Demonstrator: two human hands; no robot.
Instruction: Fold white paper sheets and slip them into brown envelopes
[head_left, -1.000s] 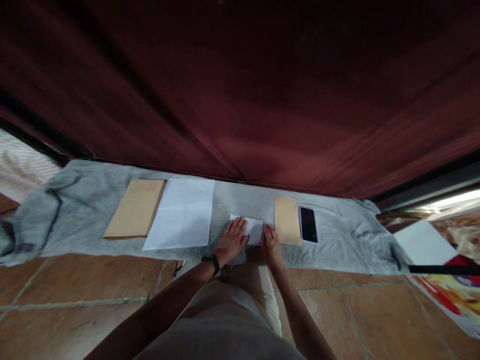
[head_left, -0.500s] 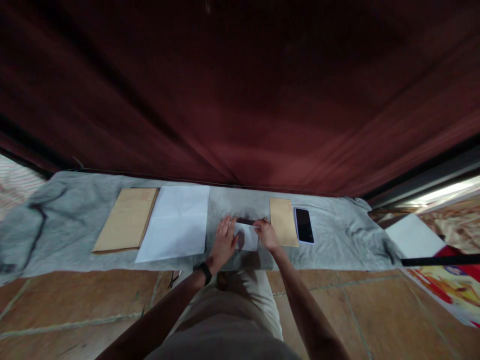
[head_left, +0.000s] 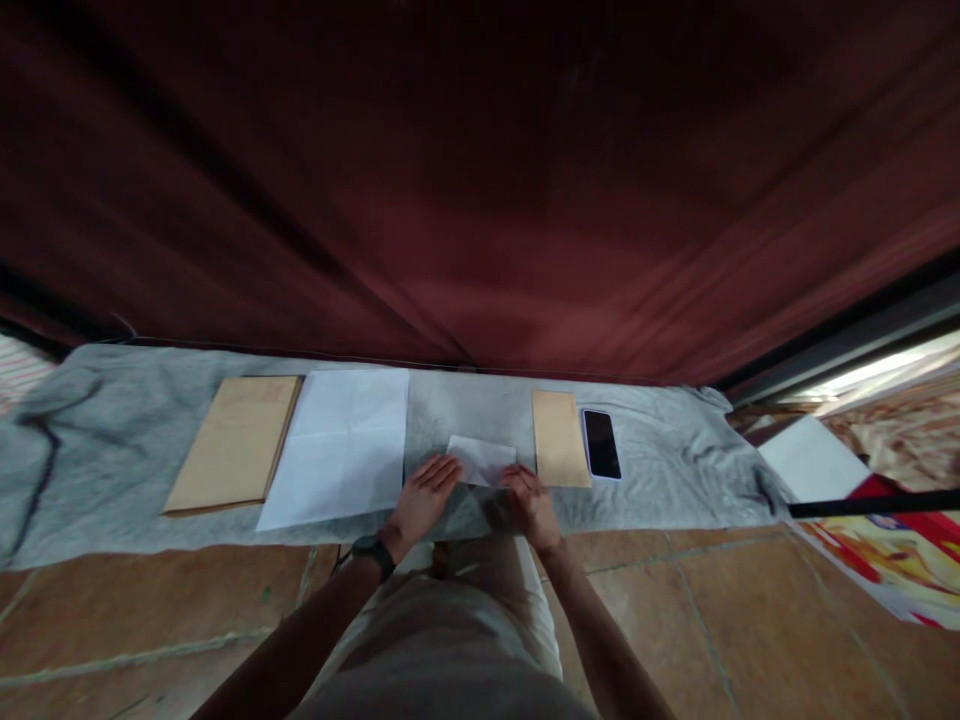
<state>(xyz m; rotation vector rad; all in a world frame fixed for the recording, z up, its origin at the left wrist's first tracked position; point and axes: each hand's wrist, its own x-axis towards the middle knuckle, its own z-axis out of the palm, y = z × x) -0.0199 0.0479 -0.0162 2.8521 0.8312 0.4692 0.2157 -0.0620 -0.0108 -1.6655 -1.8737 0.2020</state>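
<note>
A small folded sheet of white paper (head_left: 484, 461) lies crosswise on the grey cloth in front of me. My left hand (head_left: 426, 494) is at its left end, fingers together over the lower left corner, and the thumb is mostly hidden. At the opposite end my right hand (head_left: 531, 503) has its curled fingers closed on the lower right corner. To the right of that hand lies a small brown envelope (head_left: 561, 440). A large white sheet or stack of paper (head_left: 345, 445) lies to the left of my left hand.
A thick stack of large brown envelopes (head_left: 234, 445) lies at the left, beside the white paper. A phone (head_left: 601, 445) rests right of the small envelope. The grey cloth (head_left: 682, 465) covers a narrow surface against a dark red fabric wall (head_left: 480, 250). Tiled floor (head_left: 652, 620) lies below.
The folded paper has turned from upright to crosswise. My left hand has slid down to its lower left corner, and my right hand has moved down to the lower right.
</note>
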